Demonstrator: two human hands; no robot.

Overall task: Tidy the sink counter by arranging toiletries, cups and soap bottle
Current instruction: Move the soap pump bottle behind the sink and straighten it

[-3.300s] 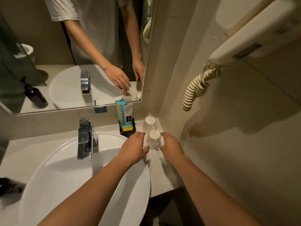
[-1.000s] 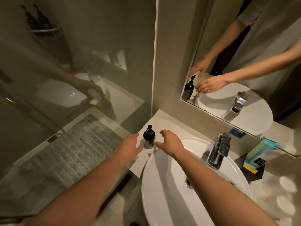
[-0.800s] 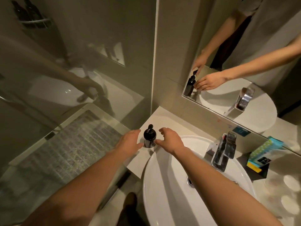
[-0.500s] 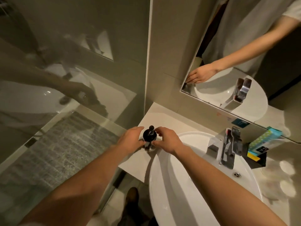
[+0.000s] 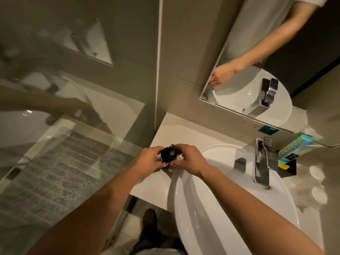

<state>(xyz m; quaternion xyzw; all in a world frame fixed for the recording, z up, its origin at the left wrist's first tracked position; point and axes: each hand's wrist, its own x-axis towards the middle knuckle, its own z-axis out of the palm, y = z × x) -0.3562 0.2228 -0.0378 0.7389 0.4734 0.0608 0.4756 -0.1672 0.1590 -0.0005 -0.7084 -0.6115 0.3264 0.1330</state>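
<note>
A dark pump soap bottle (image 5: 168,153) stands on the pale counter (image 5: 176,129) left of the white basin (image 5: 220,208). My left hand (image 5: 149,161) wraps its left side and my right hand (image 5: 189,159) wraps its right side, fingertips meeting below the pump. Most of the bottle's body is hidden by my fingers. At the far right a black holder (image 5: 289,167) carries teal and yellow toiletry packets (image 5: 292,147). Two upturned white cups (image 5: 317,183) sit right of the basin, blurred.
A chrome faucet (image 5: 263,162) rises at the back of the basin. A mirror (image 5: 276,61) hangs above it. A glass shower partition (image 5: 73,126) borders the counter's left edge. My shoe (image 5: 149,220) shows on the floor below.
Both hands have closed in from either side and now grip the soap bottle. About three seconds ago they were at the cups on the right side of the counter.
</note>
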